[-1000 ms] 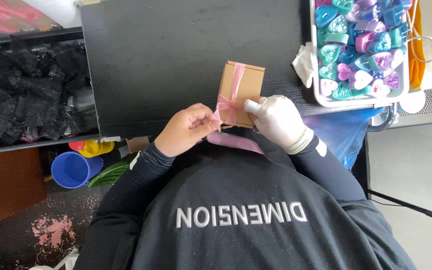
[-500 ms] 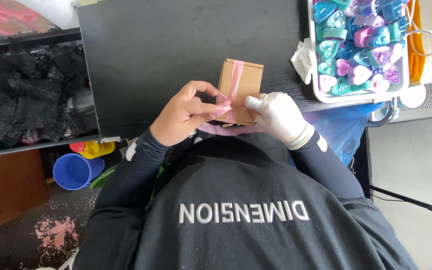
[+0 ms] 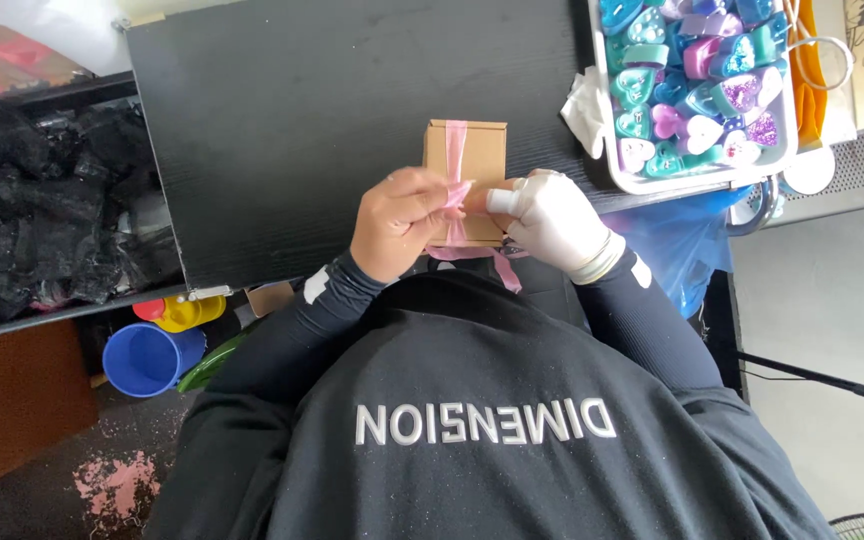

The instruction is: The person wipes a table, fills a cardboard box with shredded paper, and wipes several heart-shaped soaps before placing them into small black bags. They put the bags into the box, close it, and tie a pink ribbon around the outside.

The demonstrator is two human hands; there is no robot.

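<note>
A small brown cardboard box lies on the black table near its front edge. A pink ribbon runs lengthwise over its lid, and loose ends hang off the near side. My bare left hand pinches the ribbon at the box's near end. My right hand, in a white glove, pinches the ribbon from the other side, fingertips almost touching the left hand's. The knot area is partly hidden by my fingers.
A white tray of several colourful heart-shaped pieces stands at the table's right end, with white tissue beside it. A blue plastic bag hangs below. Left of the table are black crumpled material, a blue cup and a yellow item.
My left hand has moved up onto the box's near end, and both hands have closed in on the ribbon there. The box has stayed in place.
</note>
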